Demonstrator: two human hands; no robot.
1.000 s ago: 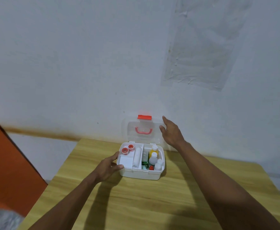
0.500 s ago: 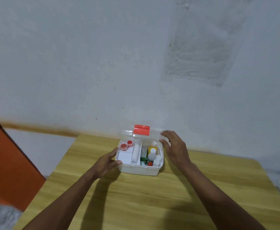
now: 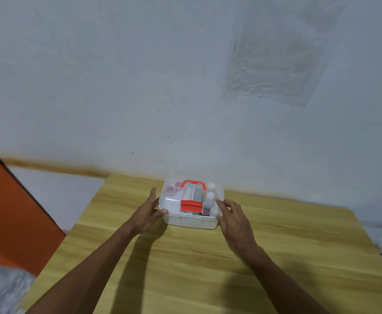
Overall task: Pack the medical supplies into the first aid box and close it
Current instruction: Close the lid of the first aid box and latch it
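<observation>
We see the white plastic first aid box (image 3: 192, 221) on the light wooden table (image 3: 185, 268), near the wall, with its clear lid (image 3: 171, 203) down. The left hand (image 3: 148, 213) rests with straight fingers on its left side; the right hand (image 3: 234, 217) touches its right edge, fingers also straight.

Wall (image 3: 140, 109) behind box (image 3: 185, 221), left hand (image 3: 145, 215) and right hand (image 3: 233, 219) flanking, tabletop (image 3: 196, 268) free in front
</observation>
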